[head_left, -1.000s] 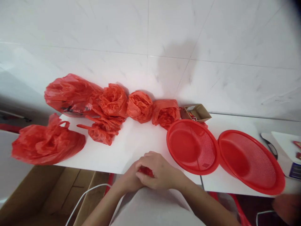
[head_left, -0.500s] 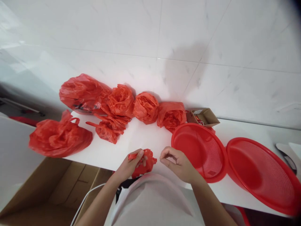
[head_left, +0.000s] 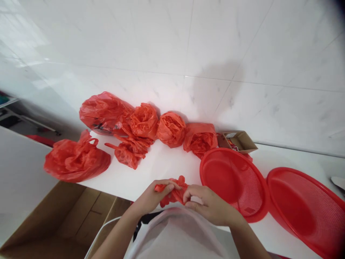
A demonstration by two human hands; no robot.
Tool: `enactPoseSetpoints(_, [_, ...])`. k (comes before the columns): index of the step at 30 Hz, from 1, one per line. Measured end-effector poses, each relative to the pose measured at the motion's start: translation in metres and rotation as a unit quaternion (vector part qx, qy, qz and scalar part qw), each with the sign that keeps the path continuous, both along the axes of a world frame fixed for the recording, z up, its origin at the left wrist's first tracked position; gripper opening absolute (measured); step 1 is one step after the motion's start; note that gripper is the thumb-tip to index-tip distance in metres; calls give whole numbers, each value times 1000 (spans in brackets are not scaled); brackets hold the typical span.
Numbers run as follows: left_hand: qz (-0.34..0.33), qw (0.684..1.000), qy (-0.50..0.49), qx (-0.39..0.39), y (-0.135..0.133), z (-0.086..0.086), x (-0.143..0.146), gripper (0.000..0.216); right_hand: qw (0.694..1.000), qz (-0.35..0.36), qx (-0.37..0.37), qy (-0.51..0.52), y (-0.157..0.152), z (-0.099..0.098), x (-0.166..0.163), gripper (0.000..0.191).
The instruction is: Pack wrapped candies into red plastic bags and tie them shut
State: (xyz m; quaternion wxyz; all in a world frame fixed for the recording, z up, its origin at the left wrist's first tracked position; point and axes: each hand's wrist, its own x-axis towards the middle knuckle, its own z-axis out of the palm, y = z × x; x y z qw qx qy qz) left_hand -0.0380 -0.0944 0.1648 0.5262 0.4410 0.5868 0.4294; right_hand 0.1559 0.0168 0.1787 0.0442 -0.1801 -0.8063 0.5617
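Close to my body, at the front of the white table, a small crumpled red plastic bag is between my hands. My left hand is closed on its left side, and a bit of red plastic pokes out by the thumb. On the other side, the bent fingers of my right hand pinch the bag's right edge. Beyond my left hand lies a loose bunch of red bags. The nearest thing right of my right hand is a red plastic basket.
Along the wall stand red bags: a large one and several bunched ones. Another full red bag sits at the left end. A small cardboard box and a second red basket are right. Below left is a large cardboard box.
My right hand has moved left and taken hold of the bag in my left hand; before, it hovered apart with nothing visible in it. The whole view has shifted slightly.
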Motion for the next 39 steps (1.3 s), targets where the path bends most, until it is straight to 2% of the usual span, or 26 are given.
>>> enactPoseSetpoints(2, [-16,999,33,10,-1,-2,4,26,999,-17,12,24,0,1,-5,7])
enactPoseSetpoints(4, [-42,997,63,20,0,-3,9,22,995,-67,28,62,-1,-5,-16,17])
enactPoseSetpoints(7, [-69,991,112,38,3,-3,12,30,991,-105,43,64,-2,-21,-34,31])
enactPoseSetpoints(9, [-55,983,167,48,6,-2,10,32,991,-123,25,40,-3,-32,-42,36])
enactPoseSetpoints(13, [4,958,267,103,10,-10,6,26,981,-157,-107,40,-6,-45,-46,43])
enactPoseSetpoints(18, [83,921,325,196,9,-29,8,18,956,-91,-262,91,-4,-43,-43,34])
enactPoseSetpoints(21, [85,919,318,218,12,-35,8,24,951,-81,-290,74,1,-40,-40,29])
enactPoseSetpoints(23, [61,923,306,224,15,-35,6,29,965,-94,-237,59,4,-37,-37,29])
enactPoseSetpoints(27, [-7,920,313,234,20,-28,-2,33,991,-126,-35,31,7,-27,-32,32])
enactPoseSetpoints(30, [-29,912,341,224,15,-26,-18,32,984,-128,122,32,11,-23,-22,36])
enactPoseSetpoints(33, [-16,906,365,212,0,-33,-44,29,958,-127,253,32,24,-31,-1,33])
enactPoseSetpoints(36, [3,908,381,176,-21,-47,-69,29,937,-128,325,-7,41,-50,21,31])
enactPoseSetpoints(39, [12,929,357,100,-35,-61,-77,32,938,-128,321,-39,48,-72,26,32])
